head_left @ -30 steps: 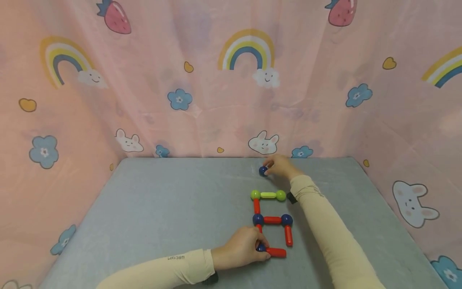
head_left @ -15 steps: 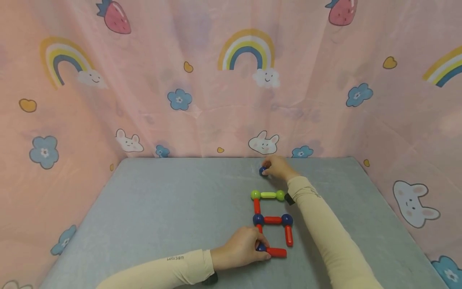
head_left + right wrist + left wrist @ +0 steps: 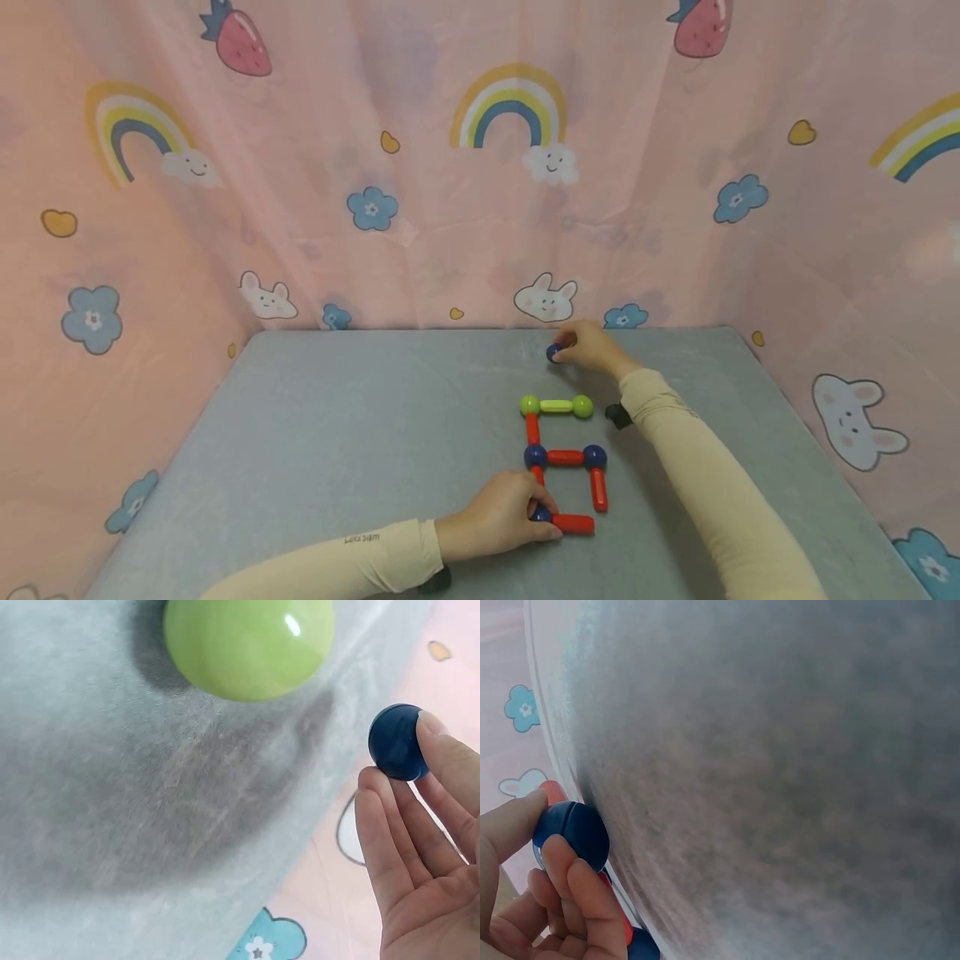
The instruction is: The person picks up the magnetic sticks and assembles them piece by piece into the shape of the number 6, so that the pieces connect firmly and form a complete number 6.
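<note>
My left hand pinches a dark blue ball at the near left corner of a figure of balls and rods. A red rod runs rightward from that ball. My right hand pinches a loose blue ball between thumb and fingers, beyond the figure near the table's far edge. The figure has two green balls joined by a green rod at the top. Below are two blue balls with a red rod between them, and another red rod hangs from the right one.
The grey tabletop stretches left and right of the figure. A pink patterned curtain stands behind the table and along both sides. The right green ball lies close to my right wrist.
My right hand has shifted slightly to the right with its blue ball still held. The left hand and the figure stay in place.
</note>
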`<state>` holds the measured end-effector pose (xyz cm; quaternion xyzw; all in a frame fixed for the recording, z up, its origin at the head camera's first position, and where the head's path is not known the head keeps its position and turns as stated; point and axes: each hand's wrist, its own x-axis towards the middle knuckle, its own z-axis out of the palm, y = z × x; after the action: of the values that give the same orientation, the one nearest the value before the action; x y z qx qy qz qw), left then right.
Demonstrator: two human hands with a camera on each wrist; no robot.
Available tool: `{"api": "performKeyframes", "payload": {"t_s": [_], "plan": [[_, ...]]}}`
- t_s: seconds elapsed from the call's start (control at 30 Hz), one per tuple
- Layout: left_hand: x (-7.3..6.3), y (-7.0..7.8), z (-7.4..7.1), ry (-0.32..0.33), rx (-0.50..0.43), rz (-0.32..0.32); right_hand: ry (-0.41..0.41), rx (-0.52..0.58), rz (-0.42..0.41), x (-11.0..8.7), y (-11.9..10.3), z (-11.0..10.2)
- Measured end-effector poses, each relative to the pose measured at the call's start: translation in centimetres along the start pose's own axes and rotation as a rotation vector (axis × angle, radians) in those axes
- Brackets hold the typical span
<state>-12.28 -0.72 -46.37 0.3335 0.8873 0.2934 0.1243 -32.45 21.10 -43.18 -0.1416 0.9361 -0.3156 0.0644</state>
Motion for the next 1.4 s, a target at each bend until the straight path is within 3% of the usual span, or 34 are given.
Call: {"api": "performKeyframes", "payload": {"t_s": [0.33, 0.67, 1.0, 1.4], "plan": [[0.1, -0.3, 0.1, -0.016, -0.017, -0.015, 0.015, 0.042, -0.045, -4.5, 0.5, -1.7], [0.0, -0.4, 0.2, -0.013, -0.014, -0.008, -0.004, 0.065, -0.027, -10.5, 2.1, -1.4], [0.2, -0.2, 0.2, -0.011, -0.016, -0.011, -0.026, 0.227, -0.009, -16.2, 2.7, -0.3], [0.1, 0.0, 0.0, -0.011, -0.009, -0.002, -0.145, 0.429, 0.01, -20.7, 2.9, 1.6]]}}
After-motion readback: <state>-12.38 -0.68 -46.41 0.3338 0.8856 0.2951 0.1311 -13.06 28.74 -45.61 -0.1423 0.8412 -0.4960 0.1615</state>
